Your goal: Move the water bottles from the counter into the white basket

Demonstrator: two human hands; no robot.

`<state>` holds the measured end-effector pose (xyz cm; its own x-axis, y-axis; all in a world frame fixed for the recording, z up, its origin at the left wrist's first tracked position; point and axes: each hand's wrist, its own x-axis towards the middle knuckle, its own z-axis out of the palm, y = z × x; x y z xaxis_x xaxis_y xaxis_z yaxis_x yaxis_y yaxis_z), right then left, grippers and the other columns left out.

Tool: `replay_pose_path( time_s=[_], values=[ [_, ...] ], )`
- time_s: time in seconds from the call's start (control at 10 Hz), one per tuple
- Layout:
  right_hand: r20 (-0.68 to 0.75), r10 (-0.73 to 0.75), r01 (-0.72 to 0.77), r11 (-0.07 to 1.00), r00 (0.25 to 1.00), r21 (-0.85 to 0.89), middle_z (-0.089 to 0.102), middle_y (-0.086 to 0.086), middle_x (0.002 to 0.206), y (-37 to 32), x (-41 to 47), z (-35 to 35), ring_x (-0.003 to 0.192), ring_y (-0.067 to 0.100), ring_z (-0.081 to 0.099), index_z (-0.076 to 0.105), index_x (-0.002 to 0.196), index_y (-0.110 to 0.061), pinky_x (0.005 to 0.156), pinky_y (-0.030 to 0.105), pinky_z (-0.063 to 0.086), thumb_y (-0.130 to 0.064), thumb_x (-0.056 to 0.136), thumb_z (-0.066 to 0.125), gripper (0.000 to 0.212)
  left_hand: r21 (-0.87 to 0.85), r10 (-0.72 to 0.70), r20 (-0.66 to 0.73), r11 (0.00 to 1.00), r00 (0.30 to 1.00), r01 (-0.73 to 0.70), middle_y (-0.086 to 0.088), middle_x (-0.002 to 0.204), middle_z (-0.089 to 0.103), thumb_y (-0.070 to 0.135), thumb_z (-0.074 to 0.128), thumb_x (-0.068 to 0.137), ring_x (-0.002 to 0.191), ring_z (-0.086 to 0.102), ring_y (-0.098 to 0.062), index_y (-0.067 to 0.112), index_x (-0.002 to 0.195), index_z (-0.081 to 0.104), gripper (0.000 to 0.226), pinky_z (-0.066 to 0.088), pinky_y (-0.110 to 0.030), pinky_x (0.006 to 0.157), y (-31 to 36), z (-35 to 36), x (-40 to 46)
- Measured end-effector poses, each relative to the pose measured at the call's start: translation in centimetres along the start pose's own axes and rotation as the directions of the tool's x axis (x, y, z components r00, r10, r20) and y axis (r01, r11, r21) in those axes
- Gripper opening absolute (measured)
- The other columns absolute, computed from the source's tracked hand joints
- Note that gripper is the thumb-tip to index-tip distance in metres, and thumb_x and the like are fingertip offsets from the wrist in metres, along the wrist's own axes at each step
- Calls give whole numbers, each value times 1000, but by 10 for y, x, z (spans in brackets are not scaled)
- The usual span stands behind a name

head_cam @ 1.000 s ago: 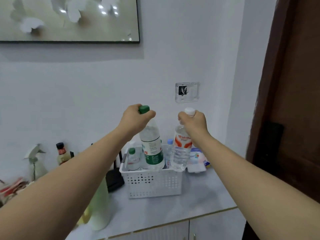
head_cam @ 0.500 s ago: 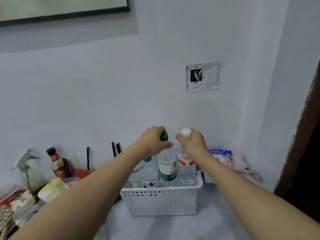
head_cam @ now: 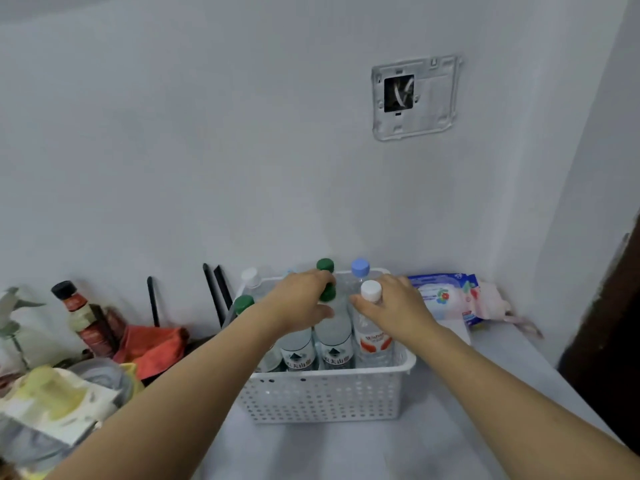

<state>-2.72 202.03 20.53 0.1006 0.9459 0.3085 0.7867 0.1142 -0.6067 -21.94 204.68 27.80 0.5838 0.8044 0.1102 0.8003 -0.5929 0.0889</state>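
Note:
A white perforated basket (head_cam: 325,396) stands on the grey counter against the wall, with several water bottles upright in it. My left hand (head_cam: 301,303) grips the neck of a green-capped bottle (head_cam: 334,336) that stands in the basket's front row. Just to its right, my right hand (head_cam: 394,310) holds the neck of a white-capped bottle with an orange label (head_cam: 372,341), also standing inside. Behind them a second green cap (head_cam: 325,265) and a blue cap (head_cam: 360,267) stick up. My left forearm partly hides the bottles on the basket's left side.
A pack of wet wipes (head_cam: 446,296) lies to the right of the basket near the corner. Left of it are black router antennas (head_cam: 218,292), a red cloth (head_cam: 152,344), a sauce bottle (head_cam: 79,317) and assorted clutter. A dark door (head_cam: 609,323) borders the right.
Both hands came down from chest height and lowered their bottles into the basket. The view has moved closer and tipped down.

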Motion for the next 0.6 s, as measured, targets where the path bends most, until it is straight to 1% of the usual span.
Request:
replay_pose_path(
  time_s=[0.1, 0.2, 0.3, 0.4, 0.5, 0.6],
  values=[
    [14, 10, -10, 1000, 1000, -7, 60, -4, 104, 0, 1, 2, 101, 22, 46, 58, 100, -26, 81, 41, 44, -69, 76, 51, 50, -38, 15, -5, 999, 1000, -15, -3, 118, 61, 35, 72, 84, 99, 58, -22, 17, 125, 54, 48, 44, -30, 80, -5, 5, 0],
    [33, 24, -24, 1000, 999, -16, 59, -5, 108, -1, -1, 2, 104, 21, 45, 57, 105, -25, 84, 42, 43, -70, 76, 50, 54, -74, 14, -9, 997, 1000, -15, -2, 119, 59, 34, 72, 84, 101, 57, -22, 18, 126, 54, 48, 44, -31, 82, -7, 10, -1],
    [63, 48, -44, 997, 997, -62, 58, -5, 111, -8, -5, -2, 107, 21, 46, 56, 108, -25, 86, 42, 43, -70, 78, 49, 55, -91, 0, 4, 996, 1000, 0, -2, 123, 57, 32, 71, 85, 105, 56, -22, 18, 129, 53, 50, 45, -33, 86, -5, 10, -2],
    [96, 71, -63, 995, 993, -80, 58, -4, 108, -16, -10, -9, 105, 20, 49, 56, 103, -25, 85, 41, 44, -68, 79, 50, 49, -91, -11, 21, 996, 1000, 13, -2, 132, 53, 33, 69, 87, 113, 55, -23, 19, 137, 47, 57, 41, -30, 88, -4, 7, -3],
    [159, 90, -88, 996, 983, -17, 56, -2, 120, -32, -22, -26, 109, 21, 54, 53, 119, -25, 90, 44, 47, -65, 81, 53, 55, -47, -32, 45, 998, 998, 34, -1, 139, 50, 36, 67, 88, 120, 51, -23, 22, 146, 37, 66, 37, -28, 86, -3, -1, -12],
    [120, 71, -73, 997, 990, 10, 43, 2, 144, -50, -31, -46, 125, 23, 46, 38, 139, -22, 101, 41, 41, -58, 88, 52, 64, -61, -57, -65, 997, 996, 53, -3, 142, 49, 34, 64, 90, 123, 50, -24, 20, 145, 37, 63, 42, -35, 95, -3, -6, -26]
  ],
)
